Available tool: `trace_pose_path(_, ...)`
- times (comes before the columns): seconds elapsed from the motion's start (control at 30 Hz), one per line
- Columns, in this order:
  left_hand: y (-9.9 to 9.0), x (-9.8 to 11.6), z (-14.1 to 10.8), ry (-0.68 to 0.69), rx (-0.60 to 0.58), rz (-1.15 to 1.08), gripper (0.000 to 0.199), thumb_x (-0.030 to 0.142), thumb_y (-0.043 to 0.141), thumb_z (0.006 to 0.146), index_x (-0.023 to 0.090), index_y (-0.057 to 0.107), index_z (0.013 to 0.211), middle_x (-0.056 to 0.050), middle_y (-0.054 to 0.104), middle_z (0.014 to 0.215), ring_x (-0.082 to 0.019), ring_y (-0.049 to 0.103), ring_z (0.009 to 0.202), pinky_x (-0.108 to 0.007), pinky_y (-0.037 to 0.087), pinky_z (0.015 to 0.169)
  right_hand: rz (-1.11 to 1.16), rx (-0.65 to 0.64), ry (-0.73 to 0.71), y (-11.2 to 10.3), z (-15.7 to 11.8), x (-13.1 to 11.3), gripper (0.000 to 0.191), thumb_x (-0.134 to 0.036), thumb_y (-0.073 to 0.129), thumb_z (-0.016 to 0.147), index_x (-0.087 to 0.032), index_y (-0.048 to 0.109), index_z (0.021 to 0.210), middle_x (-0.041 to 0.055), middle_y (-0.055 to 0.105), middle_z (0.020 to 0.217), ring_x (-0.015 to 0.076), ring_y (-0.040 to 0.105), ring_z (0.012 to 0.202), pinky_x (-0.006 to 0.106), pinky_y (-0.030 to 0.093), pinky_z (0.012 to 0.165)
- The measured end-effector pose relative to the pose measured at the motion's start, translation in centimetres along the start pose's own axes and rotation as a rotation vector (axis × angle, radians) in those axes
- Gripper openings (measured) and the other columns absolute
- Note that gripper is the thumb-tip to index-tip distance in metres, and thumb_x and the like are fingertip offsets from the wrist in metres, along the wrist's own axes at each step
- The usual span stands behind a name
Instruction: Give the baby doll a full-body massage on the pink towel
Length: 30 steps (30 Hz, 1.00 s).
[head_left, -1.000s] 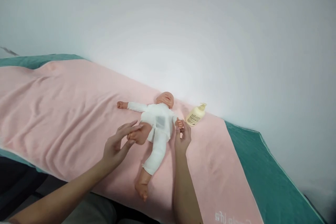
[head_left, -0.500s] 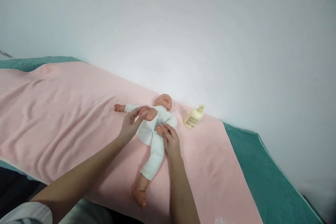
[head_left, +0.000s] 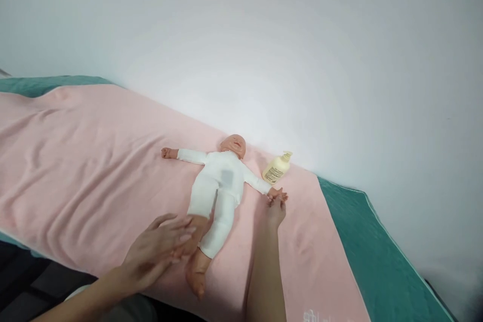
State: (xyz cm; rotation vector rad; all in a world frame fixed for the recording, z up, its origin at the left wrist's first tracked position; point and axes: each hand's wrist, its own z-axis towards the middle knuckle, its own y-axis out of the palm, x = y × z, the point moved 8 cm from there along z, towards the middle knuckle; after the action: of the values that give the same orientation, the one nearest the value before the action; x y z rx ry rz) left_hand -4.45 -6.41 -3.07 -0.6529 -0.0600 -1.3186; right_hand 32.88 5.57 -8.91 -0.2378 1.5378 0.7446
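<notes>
A baby doll (head_left: 222, 178) in white cloth lies on its back, head toward the wall and arms spread wide. My left hand (head_left: 160, 246) is at the doll's foot on the left, fingers stretched out and slightly blurred, partly covering that foot. Whether it presses on the foot I cannot tell. At the far end of the doll's outstretched arm on the right, my right hand (head_left: 276, 211) pinches the doll's small hand (head_left: 278, 193). The doll's other foot (head_left: 196, 274) rests bare near the front edge.
A pale yellow pump bottle (head_left: 276, 168) stands tilted close to the doll's arm. Beneath everything is a pink blanket (head_left: 94, 161) over a green cover (head_left: 377, 241). A white wall (head_left: 264, 50) rises behind.
The doll's raised leg has come down straight, and my left hand has moved down toward me, its fingers opened. My right hand has drawn the doll's arm outward to the right.
</notes>
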Motion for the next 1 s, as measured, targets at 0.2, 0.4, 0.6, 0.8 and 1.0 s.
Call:
trace_pose_path(0.2,1.7,1.7,-4.8,0.243,-0.208,0.155,0.054,0.019,0.057,0.09,0.02,0.041,0.142,-0.005,0.069,0.116,-0.019,0.06,0.115,-0.035,0.043,0.106,0.072,0.003,0.081,-0.7,0.6,1.5,0.02,-0.036,0.055,0.086,-0.017,0.06,0.085,-0.0029,0.053,0.065,0.0102,0.054,0.06,0.023,0.051,0.061)
trace_pose_path(0.4,3.1,1.3,-6.9,0.242,-0.29,0.198,0.056,0.013,0.054,0.091,0.02,0.037,0.144,-0.003,0.069,0.116,-0.014,0.06,0.115,-0.031,0.038,0.11,0.107,-0.016,0.095,-0.4,0.5,1.1,0.021,-0.031,0.055,0.086,-0.015,0.061,0.099,-0.0013,0.058,0.073,0.0098,0.058,0.066,0.023,0.053,0.067)
trace_pose_path(0.6,1.5,1.9,-5.0,0.229,-0.19,0.154,0.048,0.017,0.053,0.093,0.02,0.043,0.139,-0.004,0.07,0.114,-0.015,0.061,0.114,-0.033,0.041,0.108,0.042,0.045,0.021,-0.4,-0.4,0.0,0.029,-0.043,0.062,0.083,-0.016,0.059,0.092,-0.0003,0.057,0.073,0.0113,0.057,0.065,0.023,0.052,0.062)
trace_pose_path(0.8,-1.2,-0.8,0.4,0.033,0.015,0.073,0.047,0.015,0.051,0.091,0.027,0.047,0.136,-0.004,0.07,0.114,-0.019,0.066,0.106,-0.043,0.044,0.105,-0.067,-0.011,-0.285,2.3,-4.3,-4.1,0.042,-0.046,0.062,0.084,-0.018,0.055,0.114,0.0072,0.06,0.108,0.0126,0.061,0.075,0.026,0.053,0.067)
trace_pose_path(1.0,-0.8,-6.0,6.2,-0.346,0.225,0.028,0.032,0.034,0.057,0.089,0.024,0.063,0.119,-0.003,0.071,0.111,-0.024,0.064,0.109,-0.041,0.047,0.102,-0.353,-0.493,-0.853,7.4,-9.9,-5.6,0.031,-0.024,0.052,0.09,-0.02,0.06,0.119,0.0106,0.058,0.113,0.0198,0.058,0.104,0.031,0.054,0.079)
